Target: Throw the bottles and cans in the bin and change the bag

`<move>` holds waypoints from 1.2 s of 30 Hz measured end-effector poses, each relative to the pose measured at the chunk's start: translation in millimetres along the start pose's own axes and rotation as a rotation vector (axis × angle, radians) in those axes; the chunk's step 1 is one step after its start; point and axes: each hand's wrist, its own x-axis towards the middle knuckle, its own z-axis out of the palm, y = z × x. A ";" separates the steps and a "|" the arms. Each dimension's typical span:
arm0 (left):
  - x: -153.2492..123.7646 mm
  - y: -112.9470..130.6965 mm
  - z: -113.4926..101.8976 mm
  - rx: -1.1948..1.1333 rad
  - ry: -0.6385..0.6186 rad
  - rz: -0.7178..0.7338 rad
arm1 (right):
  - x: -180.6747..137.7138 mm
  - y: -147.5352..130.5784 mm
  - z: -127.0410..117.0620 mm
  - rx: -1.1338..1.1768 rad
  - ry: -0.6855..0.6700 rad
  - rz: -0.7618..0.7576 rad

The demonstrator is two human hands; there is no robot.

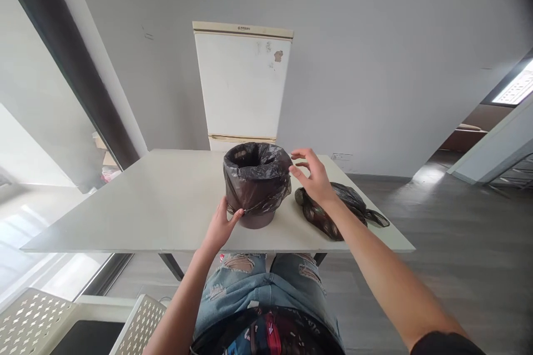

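Observation:
A brown trash can [256, 221] stands upright on the white table, lined with a thin black garbage bag [266, 191]. The bag is folded over the rim and hangs loosely down the outside. My left hand [220, 224] holds the bag's hanging edge low on the can's left side, thumb in front and the other fingers partly hidden. At the right of the rim is my right hand [310, 175], its fingers apart and curved, with the fingertips close to the bag. I cannot tell whether they touch it. Nothing shows between them.
A filled, dark plastic bag [320, 216] lies on the table [125, 205] at the right, partly behind my right forearm. A white refrigerator [244, 83] stands against the grey wall behind. At the lower left is a light basket [139, 324] with perforated sides.

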 end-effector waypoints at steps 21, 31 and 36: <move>6.7 -36.1 -3.8 -0.072 -0.006 0.048 | -68.3 41.0 34.8 -0.240 -0.101 -0.076; 5.8 -39.5 -5.8 -0.021 -0.002 0.071 | -104.1 46.9 36.2 -0.415 -0.174 0.101; 7.3 -40.1 -5.1 -0.025 0.014 0.067 | -116.5 53.2 42.8 -0.461 -0.239 0.200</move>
